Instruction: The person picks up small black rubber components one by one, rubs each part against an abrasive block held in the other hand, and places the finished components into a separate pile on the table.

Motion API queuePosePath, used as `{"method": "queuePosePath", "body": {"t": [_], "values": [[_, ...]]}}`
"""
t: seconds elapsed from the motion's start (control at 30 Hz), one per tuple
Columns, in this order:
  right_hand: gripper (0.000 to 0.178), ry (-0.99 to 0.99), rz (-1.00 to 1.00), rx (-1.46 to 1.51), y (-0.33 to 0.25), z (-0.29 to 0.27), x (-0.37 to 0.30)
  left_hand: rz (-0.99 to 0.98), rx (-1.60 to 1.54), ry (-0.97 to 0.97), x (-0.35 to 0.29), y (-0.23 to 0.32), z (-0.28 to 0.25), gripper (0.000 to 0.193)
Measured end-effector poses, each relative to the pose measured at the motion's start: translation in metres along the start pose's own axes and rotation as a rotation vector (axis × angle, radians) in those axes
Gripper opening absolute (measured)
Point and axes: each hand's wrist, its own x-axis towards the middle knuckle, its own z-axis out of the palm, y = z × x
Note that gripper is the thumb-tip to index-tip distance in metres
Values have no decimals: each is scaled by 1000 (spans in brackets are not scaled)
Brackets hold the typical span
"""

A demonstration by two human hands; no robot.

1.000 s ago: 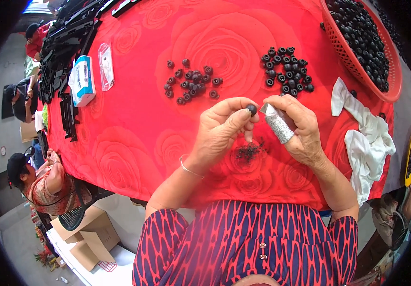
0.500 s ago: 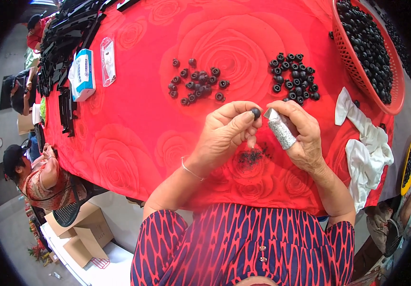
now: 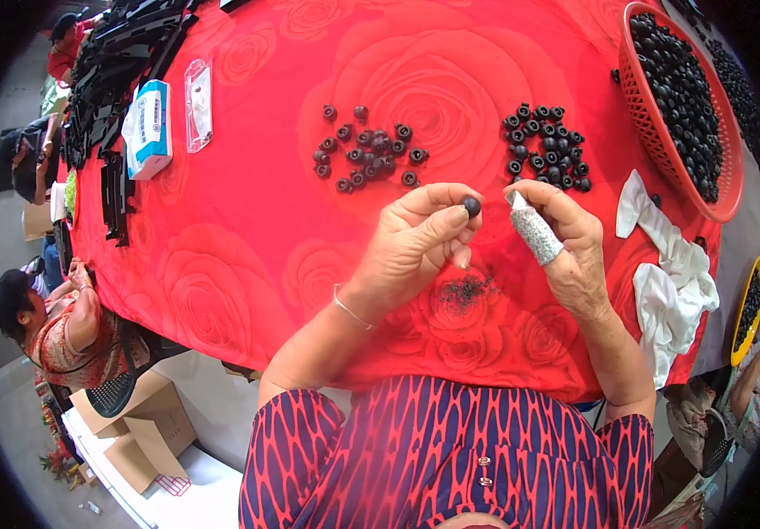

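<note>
- Red rose-print tablecloth (image 3: 239, 185) is covering the table (image 3: 221, 291).
- Black parts (image 3: 137, 44) are crowding its left edge.
- White cloth (image 3: 660, 309) is lying by its right edge.
- Black knobs (image 3: 365, 138) are clustering between those edges.

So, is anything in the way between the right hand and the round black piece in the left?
Nothing visible: just a small open gap, with red tablecloth behind it, lies between the black piece in the left hand and the silvery piece in the right hand.

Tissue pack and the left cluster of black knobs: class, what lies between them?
The head view shows a slim clear plastic package, then red rose-patterned tablecloth.
</note>
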Motion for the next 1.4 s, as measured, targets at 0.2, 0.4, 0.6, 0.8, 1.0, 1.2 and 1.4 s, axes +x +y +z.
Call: {"method": "queuePosePath", "body": {"t": [0.2,0.4,0.6,0.8,1.0,1.2,1.4], "values": [[24,3,44,12,-10,4,7,2,-28,-9,1,1,2,23],[25,23,-39,-25,-10,12,12,9,-43,-5,0,2,4,23],[33,2,-284,-360,-5,9,15,5,-58,-27,1,1,2,23],[36,-14,-353,-452,-8,7,16,31,-37,-60,2,0,0,22],[35,-25,-352,-474,-8,6,16,40,45,9,1,0,2,20],[32,-41,-332,-482,-8,6,16,43,31,-1,2,1,0,21],[31,-50,-316,-480,-7,6,17,39,8,-27,3,0,-2,23]]}}
